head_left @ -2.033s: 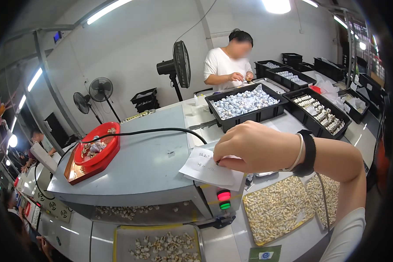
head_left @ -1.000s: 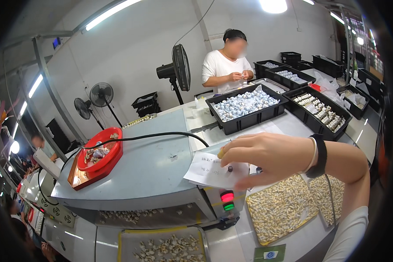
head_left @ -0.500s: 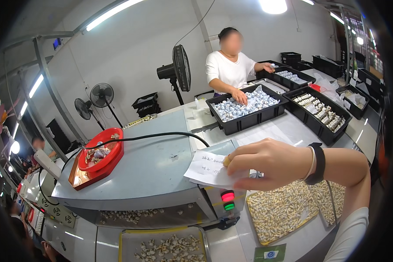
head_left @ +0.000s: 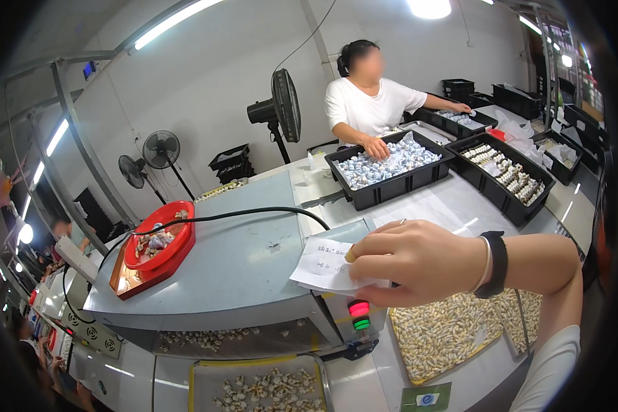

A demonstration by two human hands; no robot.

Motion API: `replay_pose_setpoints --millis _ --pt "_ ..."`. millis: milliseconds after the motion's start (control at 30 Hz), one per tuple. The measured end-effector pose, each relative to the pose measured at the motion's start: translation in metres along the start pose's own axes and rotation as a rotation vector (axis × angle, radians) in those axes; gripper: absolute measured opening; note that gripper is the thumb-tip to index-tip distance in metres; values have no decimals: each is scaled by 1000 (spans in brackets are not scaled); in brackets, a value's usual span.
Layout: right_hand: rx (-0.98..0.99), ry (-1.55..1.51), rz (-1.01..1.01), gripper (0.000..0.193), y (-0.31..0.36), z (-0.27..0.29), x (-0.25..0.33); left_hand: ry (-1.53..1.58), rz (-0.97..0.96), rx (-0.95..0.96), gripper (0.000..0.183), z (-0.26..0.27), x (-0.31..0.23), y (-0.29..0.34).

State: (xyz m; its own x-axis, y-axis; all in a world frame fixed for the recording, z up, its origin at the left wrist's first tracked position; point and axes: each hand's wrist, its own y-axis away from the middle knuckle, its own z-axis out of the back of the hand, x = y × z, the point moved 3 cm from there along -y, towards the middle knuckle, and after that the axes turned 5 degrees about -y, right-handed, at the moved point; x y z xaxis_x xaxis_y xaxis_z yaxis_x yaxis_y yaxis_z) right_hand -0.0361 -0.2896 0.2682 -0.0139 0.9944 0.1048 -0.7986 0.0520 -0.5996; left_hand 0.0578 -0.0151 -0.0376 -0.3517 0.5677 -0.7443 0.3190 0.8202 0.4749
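Coming in from the lower right, my right hand (head_left: 412,259) is closed with fingers and thumb round the right side of a white paper slip (head_left: 319,266) with handwriting. The slip lies over the front right corner of a grey-blue machine (head_left: 247,254), above a red and a green button (head_left: 358,323). A small yellowish spot shows at my fingertips; I cannot make out what it is. A dark band circles my wrist. Below the hand, a yellow-edged tray (head_left: 389,328) is filled with small cream pieces. My left hand is out of view.
Across the table a co-worker (head_left: 374,103) reaches into black crates (head_left: 398,185) of small pale pieces. A red basin (head_left: 185,237) and a black cable (head_left: 254,210) lie on the machine. Another tray (head_left: 192,384) stands in front. Fans (head_left: 286,106) stand behind.
My right hand has shifted slightly left and down over the slip, covering more of it. The co-worker's far arm has stretched further right over the crates.
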Motion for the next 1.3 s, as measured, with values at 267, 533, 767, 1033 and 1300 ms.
replay_pose_setpoints --millis 267,533,767,1033,1300 --pt "-30 35 -129 12 1 1 -5 16 -40 23 40 -3 -2 1" --pt "-102 -60 -124 14 -1 3 -6 37 -49 43 41 -4 -7 5" --pt "-115 -82 -144 13 3 2 -8 58 -59 63 42 -1 -2 2" --pt "-141 -48 -104 13 10 -3 -8 76 -48 70 40 -1 -3 0" --pt "-162 -64 -93 11 13 -4 -1 45 -66 7 37 -2 3 2"
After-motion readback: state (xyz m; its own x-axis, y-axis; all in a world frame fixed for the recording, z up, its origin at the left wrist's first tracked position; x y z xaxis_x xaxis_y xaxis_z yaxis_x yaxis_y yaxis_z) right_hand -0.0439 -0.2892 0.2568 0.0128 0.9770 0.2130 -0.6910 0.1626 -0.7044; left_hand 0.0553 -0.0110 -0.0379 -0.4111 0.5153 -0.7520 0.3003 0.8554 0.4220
